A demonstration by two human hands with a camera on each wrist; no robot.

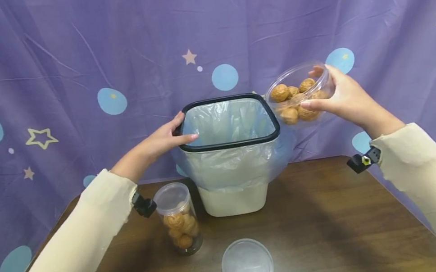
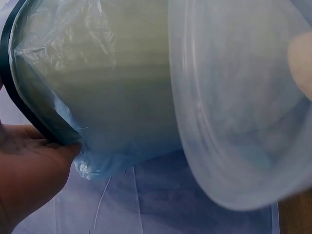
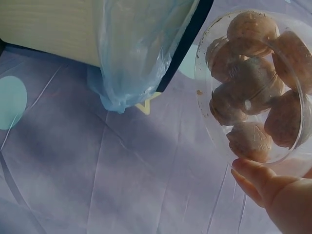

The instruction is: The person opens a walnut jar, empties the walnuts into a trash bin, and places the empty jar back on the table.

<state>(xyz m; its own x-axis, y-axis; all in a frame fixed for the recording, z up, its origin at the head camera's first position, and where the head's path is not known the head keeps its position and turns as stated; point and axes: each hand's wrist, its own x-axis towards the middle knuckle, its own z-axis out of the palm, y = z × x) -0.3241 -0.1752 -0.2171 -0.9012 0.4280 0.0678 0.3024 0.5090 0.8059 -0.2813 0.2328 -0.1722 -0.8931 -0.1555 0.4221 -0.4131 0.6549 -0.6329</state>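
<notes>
A white trash bin (image 1: 236, 199) with a black rim stands on the table, lined with a translucent blue bag (image 1: 238, 169). My left hand (image 1: 163, 138) grips the rim's left side, thumb over the edge and fingers outside; the left wrist view shows the thumb by the rim (image 2: 22, 105). In my right hand (image 1: 345, 95) is a clear round plastic container (image 1: 296, 72), raised at the bin's right rim and tilted toward it. Several walnuts (image 3: 256, 85) lie inside the container. The right thumb is on its near side, with fingers round the far side.
A clear lidded jar (image 1: 179, 222) of walnuts stands left of the bin, below my left forearm. Its top looms large in the left wrist view. A round translucent lid (image 1: 247, 266) lies on the brown wooden table (image 1: 318, 223) in front. A purple patterned curtain (image 1: 141, 41) hangs behind.
</notes>
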